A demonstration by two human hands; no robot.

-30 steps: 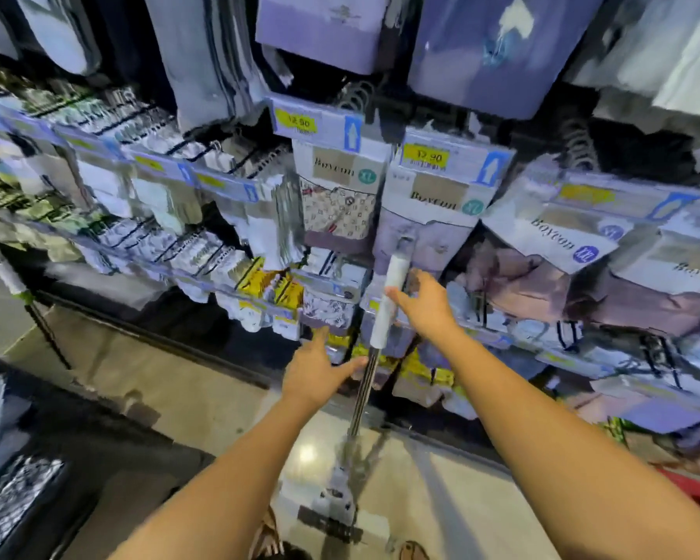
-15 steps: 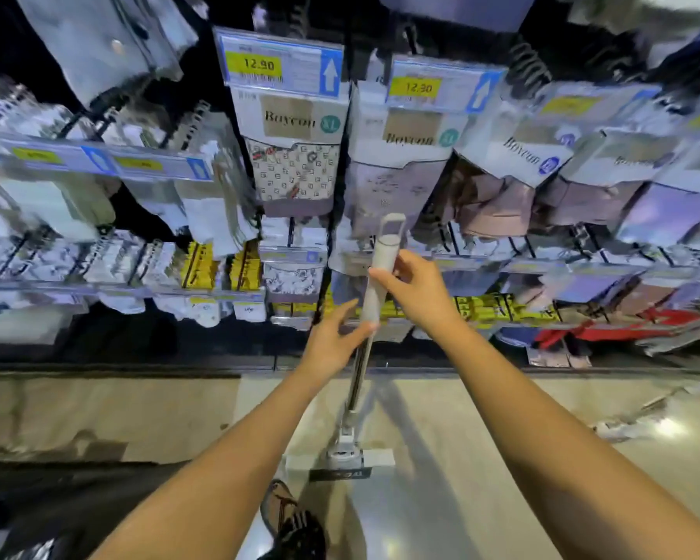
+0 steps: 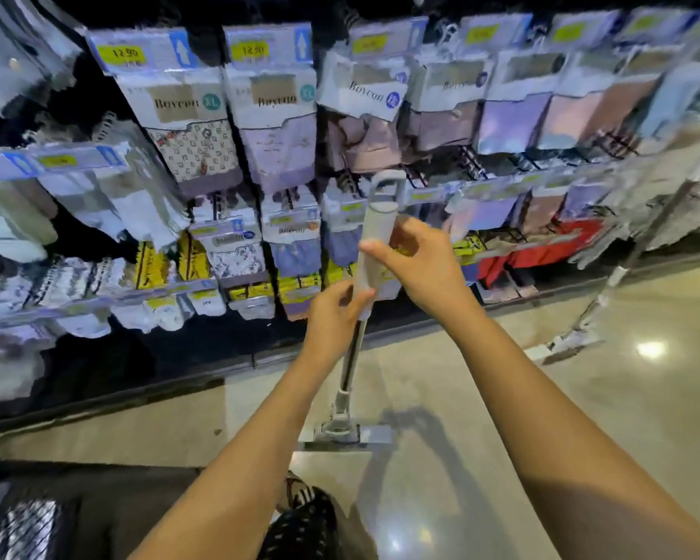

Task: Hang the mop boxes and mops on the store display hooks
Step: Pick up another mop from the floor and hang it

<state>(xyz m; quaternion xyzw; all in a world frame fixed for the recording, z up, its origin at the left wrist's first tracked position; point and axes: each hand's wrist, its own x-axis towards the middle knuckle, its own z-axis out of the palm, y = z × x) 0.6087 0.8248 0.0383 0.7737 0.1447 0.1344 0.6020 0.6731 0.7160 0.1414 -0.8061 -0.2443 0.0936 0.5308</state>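
Note:
A flat mop (image 3: 374, 244) stands upright in front of me, with a pale grey handle grip, a hanging loop at its top and a metal pole below. Its flat grey head (image 3: 346, 434) rests on the shiny floor. My right hand (image 3: 421, 264) grips the upper part of the handle, thumb wrapped across it. My left hand (image 3: 336, 313) holds the lower end of the grip where the pole begins.
A display wall of hooks carries bagged garments (image 3: 186, 127) with yellow price tags. A second mop (image 3: 582, 329) leans against the display at the right. A dark wire basket (image 3: 25, 527) sits at lower left. My sandalled foot (image 3: 300, 495) is near the mop head.
The view has swung to the right along the display. Both hands have closed more firmly on the handle, and the mop now stands closer to me and more upright.

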